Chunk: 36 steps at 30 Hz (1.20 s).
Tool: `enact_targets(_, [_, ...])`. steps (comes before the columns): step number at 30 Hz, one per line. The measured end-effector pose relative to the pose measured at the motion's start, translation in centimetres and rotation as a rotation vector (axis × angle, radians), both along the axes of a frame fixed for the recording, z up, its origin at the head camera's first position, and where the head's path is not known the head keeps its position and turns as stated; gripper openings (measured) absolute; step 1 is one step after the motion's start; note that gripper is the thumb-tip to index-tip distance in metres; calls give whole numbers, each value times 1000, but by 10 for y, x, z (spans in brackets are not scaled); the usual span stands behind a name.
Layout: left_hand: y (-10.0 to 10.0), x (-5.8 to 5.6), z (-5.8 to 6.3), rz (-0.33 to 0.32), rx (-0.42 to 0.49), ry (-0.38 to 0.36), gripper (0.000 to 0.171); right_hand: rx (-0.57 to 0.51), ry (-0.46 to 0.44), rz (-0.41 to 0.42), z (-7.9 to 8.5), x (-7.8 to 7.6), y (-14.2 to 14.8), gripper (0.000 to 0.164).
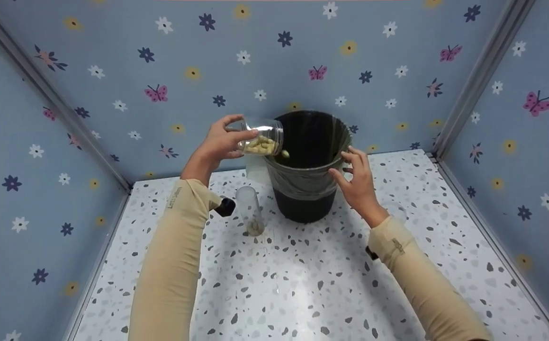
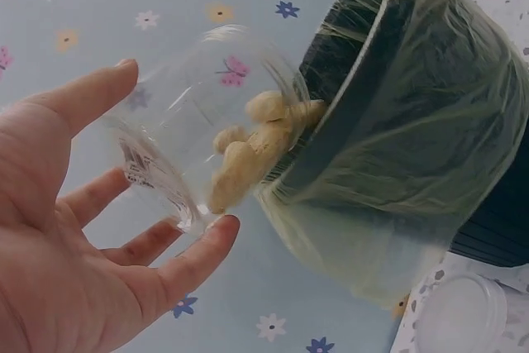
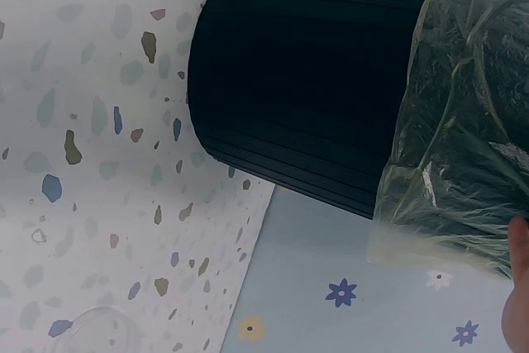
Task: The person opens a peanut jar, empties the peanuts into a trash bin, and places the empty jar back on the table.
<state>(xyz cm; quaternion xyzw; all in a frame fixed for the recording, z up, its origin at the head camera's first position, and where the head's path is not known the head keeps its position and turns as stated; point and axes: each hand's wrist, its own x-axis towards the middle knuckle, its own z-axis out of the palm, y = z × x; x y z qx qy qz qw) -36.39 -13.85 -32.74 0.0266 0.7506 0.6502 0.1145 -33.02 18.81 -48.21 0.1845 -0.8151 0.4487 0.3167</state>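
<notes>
My left hand holds a clear plastic jar tipped on its side, its mouth at the rim of a black bin. Pale, lumpy pieces that look like unshelled peanuts lie along the jar's lower wall. One loose peanut is just outside the mouth, over the bin's edge. A translucent yellowish bag lines the bin and folds down over its outside. With thumb and fingers spread, my right hand touches the bin's near right rim; in the right wrist view only part of it shows beside the bag.
A tall clear container with some contents at its bottom stands left of the bin. Right of the bin, partly behind my right wrist, lies a clear round lid. Flowered blue panels enclose the speckled white table.
</notes>
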Motion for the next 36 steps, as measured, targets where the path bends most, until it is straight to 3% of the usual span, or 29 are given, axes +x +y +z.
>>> enact_targets(14, [4,-1,3,-28,-64,26,75,15,-4,-3,0,-1,3,48])
enact_targets(21, [8,0,6,1,-160,95,75,12,9,-1,0,-1,1,48])
enact_targets(26, [9,0,8,-21,-202,95,75,13,12,0,-1,-2,2,50])
enact_targets(36, [9,1,5,-46,-150,62,75,-1,4,-1,-1,0,1,49])
